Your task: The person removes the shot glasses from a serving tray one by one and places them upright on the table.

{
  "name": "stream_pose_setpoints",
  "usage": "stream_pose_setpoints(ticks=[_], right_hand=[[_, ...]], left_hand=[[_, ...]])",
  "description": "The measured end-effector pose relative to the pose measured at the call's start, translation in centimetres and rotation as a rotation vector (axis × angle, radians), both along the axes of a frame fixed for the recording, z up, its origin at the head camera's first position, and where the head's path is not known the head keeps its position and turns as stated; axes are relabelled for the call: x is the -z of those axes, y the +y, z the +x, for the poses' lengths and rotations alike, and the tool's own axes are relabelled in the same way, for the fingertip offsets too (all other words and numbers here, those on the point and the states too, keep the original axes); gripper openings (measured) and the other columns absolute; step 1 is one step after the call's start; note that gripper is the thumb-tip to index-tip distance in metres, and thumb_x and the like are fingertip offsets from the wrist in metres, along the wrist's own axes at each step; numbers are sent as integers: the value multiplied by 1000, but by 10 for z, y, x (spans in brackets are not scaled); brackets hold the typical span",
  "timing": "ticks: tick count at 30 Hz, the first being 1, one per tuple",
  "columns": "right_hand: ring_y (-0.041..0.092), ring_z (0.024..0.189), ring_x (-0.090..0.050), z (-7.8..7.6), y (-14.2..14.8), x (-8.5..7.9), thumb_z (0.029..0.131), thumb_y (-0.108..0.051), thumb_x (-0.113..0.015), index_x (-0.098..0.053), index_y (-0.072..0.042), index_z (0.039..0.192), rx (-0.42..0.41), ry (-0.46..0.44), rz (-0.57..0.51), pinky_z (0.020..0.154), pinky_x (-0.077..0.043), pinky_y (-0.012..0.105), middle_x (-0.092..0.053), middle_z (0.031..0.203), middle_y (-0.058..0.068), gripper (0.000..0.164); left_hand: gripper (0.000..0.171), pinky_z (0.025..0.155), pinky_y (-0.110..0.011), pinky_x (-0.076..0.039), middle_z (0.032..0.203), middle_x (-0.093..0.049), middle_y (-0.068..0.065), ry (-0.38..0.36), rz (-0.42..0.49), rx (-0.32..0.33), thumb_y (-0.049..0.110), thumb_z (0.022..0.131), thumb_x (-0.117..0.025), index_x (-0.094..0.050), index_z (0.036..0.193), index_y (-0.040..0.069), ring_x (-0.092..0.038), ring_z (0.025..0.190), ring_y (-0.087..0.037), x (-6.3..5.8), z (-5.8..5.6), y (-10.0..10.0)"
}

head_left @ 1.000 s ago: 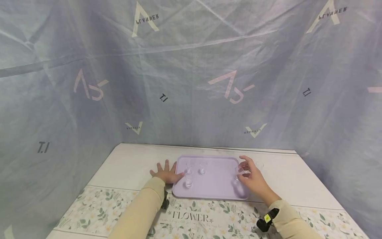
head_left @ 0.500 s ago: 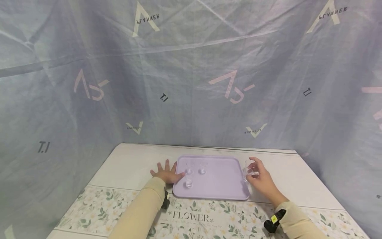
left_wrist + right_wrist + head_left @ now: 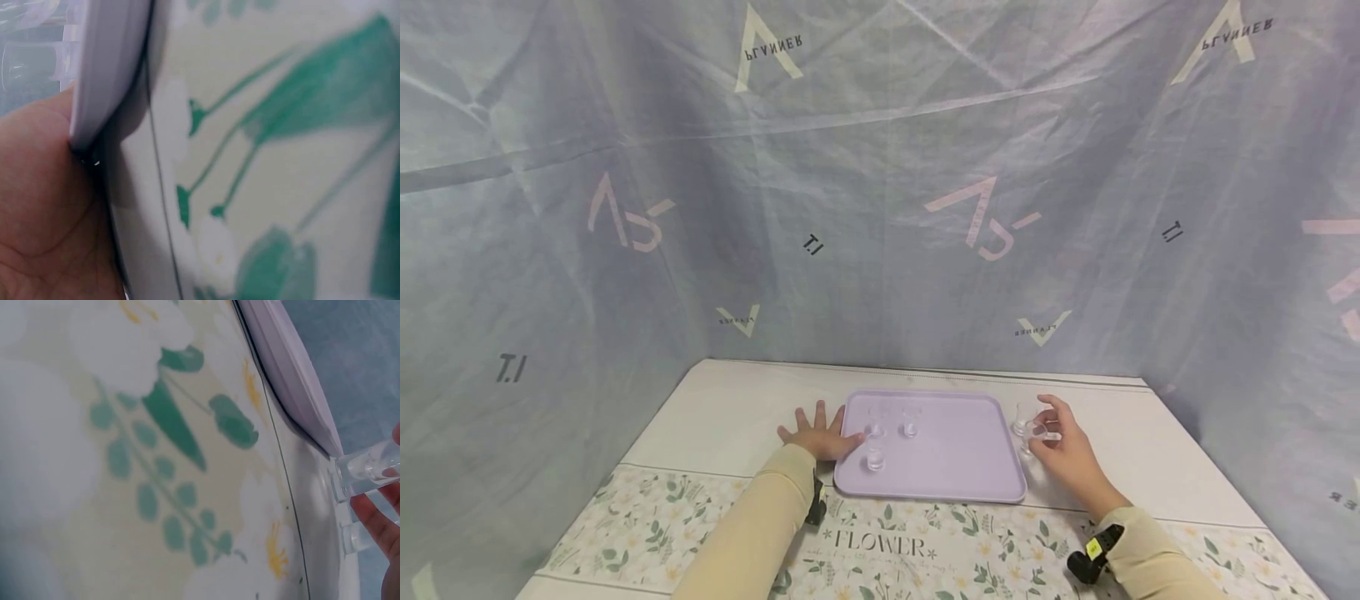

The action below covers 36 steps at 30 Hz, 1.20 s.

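In the head view my right hand (image 3: 1067, 446) pinches a small clear shot glass (image 3: 1035, 432) between thumb and fingers, close outside the right rim of a lilac tray (image 3: 947, 454). The right wrist view has the same shot glass (image 3: 369, 470) with its base close to the white table surface. Another clear shot glass (image 3: 1021, 425) stands right behind it. My left hand (image 3: 822, 437) lies with fingers spread at the tray's left side, its thumb across the rim. Inside the tray's left part stand three clear shot glasses (image 3: 875, 458), near that thumb.
The tray rests on a white table cover (image 3: 737, 408) with a floral band (image 3: 647, 525) along the front. Grey-blue printed cloth (image 3: 880, 208) hangs at the back and both sides. Each wrist wears a black camera (image 3: 1086, 554).
My right hand has carried its shot glass from over the tray's right end rightward past the rim and lowered it beside the standing glass. The left hand and tray have stayed put.
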State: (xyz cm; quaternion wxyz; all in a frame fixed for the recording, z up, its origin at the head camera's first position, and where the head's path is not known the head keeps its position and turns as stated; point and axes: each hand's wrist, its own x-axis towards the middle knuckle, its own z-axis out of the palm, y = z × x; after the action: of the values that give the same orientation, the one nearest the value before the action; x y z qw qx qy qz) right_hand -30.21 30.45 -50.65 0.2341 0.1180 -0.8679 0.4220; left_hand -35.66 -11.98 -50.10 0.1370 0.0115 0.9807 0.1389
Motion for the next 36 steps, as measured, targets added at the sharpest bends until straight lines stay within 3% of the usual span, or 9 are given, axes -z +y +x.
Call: stream_pose_setpoints(ticks=[3, 6, 14, 23, 28, 33, 34, 36], right_hand=[[33, 96, -65, 1, -1, 0, 78, 13, -68, -40, -4, 145, 0, -10, -4, 78, -59, 31, -60, 106, 15, 75], [32, 96, -65, 1, -1, 1, 79, 12, -68, -39, -5, 146, 1, -24, -2, 77, -58, 28, -60, 106, 15, 75], [31, 97, -63, 1, 0, 7, 79, 9, -68, -39, -4, 145, 1, -38, -6, 77, -56, 22, -59, 107, 15, 74], [31, 99, -64, 0, 2, 8, 81, 8, -69, -39, -5, 146, 13, -64, 10, 77, -56, 23, -59, 109, 15, 73], [31, 100, -63, 1, 3, 7, 82, 7, -69, -39, -5, 146, 9, -72, 7, 79, -57, 25, -59, 110, 14, 72], [33, 98, -63, 1, 2, 6, 82, 5, -70, -39, -3, 146, -5, -25, 63, 83, -56, 46, -58, 110, 16, 72], [34, 98, -62, 0, 1, 5, 82, 4, -70, -40, -2, 146, -1, -3, 80, 84, -54, 49, -58, 110, 17, 71], [35, 98, -61, -1, 0, 3, 83, 1, -71, -40, -2, 145, 22, 36, 118, 84, -51, 54, -58, 111, 18, 70]], left_hand=[[91, 107, -81, 6, 170, -1, -17, -7, 14, -1, 77, 92, -40, -21, 163, 23, 7, 150, -54, -11, 7, 2], [92, 107, -81, 6, 170, -1, -17, -1, 11, 1, 77, 91, -40, -20, 163, 23, 7, 150, -54, -10, 5, 2], [105, 103, -83, 8, 170, 5, -13, 14, -15, 13, 93, 81, -27, -14, 164, 30, 12, 149, -53, 27, -24, -6], [101, 104, -83, 9, 170, 10, -11, 7, -26, 20, 91, 83, -29, -10, 164, 34, 14, 149, -52, 37, -35, -9], [103, 103, -84, 7, 170, 9, -11, 9, -23, 19, 93, 81, -29, -11, 164, 34, 13, 149, -52, 35, -32, -8], [101, 105, -82, 7, 170, 7, -13, 10, -24, 16, 90, 84, -30, -12, 164, 30, 11, 150, -52, 22, -19, -5], [99, 106, -82, 6, 170, 5, -14, 5, -21, 14, 87, 86, -32, -14, 164, 28, 10, 150, -52, 15, -14, -4], [99, 105, -82, 8, 170, 5, -14, 7, -20, 15, 86, 87, -30, -14, 164, 26, 11, 150, -53, 15, -12, -4]])
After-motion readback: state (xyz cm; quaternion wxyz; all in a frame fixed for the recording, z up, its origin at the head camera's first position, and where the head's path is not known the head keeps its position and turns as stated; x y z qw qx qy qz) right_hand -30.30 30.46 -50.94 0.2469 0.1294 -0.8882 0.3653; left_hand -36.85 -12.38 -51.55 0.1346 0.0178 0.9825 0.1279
